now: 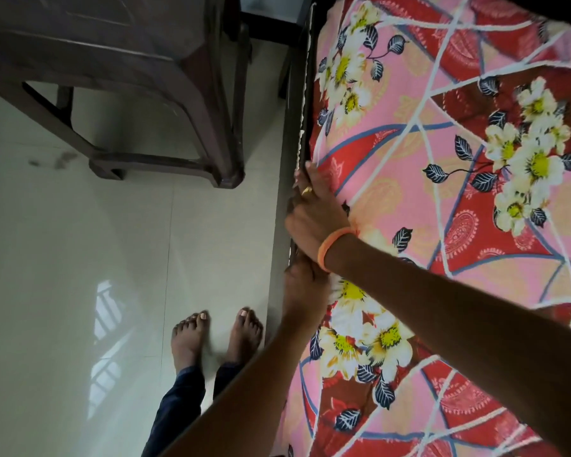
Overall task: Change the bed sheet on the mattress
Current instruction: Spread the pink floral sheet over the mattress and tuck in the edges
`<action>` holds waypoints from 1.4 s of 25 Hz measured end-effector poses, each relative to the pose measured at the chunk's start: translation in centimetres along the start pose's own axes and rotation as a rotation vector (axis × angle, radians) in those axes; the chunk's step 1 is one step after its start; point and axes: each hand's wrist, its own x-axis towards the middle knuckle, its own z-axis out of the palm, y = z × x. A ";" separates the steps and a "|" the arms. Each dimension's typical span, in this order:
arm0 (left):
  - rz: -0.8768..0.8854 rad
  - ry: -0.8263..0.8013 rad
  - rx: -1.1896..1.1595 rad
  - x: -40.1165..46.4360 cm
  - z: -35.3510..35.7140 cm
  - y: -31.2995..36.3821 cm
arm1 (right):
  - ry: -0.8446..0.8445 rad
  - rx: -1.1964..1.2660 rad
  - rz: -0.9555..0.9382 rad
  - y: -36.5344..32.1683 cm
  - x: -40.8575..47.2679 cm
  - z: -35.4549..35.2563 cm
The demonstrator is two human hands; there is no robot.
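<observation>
A pink and red floral bed sheet [442,199] covers the mattress, which fills the right side of the view. Its left edge meets the dark bed frame [294,120]. My right hand [314,212], with a ring and an orange wristband, lies along that edge, its straight fingers pressing the sheet down between mattress and frame. Just below it, my left hand [305,285] reaches over the same edge with its fingers curled round the sheet-covered mattress side. The fingertips of both hands are hidden in the gap.
A dark brown plastic table [129,70] stands on the pale tiled floor [80,258] at the upper left, close to the bed. My bare feet [218,334] stand on the floor right beside the bed frame.
</observation>
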 end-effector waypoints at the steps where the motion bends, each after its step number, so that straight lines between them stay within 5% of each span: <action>1: -0.020 0.012 0.001 -1.9 0.0 -0.6 | 0.069 0.075 0.010 -1.4 -1.4 0.3; 5: -0.091 -0.069 0.060 -10.2 -1.1 -5.1 | 0.357 0.453 0.165 -6.4 -9.0 0.9; 12: -0.112 -0.132 0.289 -21.9 -4.5 -17.0 | 0.228 0.407 0.142 -19.7 -26.3 5.6; 16: -0.267 -0.199 0.446 -26.8 -6.5 -22.1 | 0.213 0.431 0.285 -26.8 -33.2 6.2; 23: -0.441 -0.196 0.418 -34.3 -8.5 -28.2 | 0.186 0.483 0.496 -30.9 -33.7 6.3; 30: -0.248 -0.155 0.605 -36.1 -7.9 -29.0 | 0.185 0.478 0.434 -30.9 -34.4 6.5; 33: -0.102 -0.099 0.758 -30.1 -10.6 -40.6 | 0.248 0.578 0.371 -31.7 -35.4 5.9; 35: -0.301 0.014 0.775 -28.5 -11.8 -46.7 | 0.251 0.639 0.345 -32.8 -37.2 5.9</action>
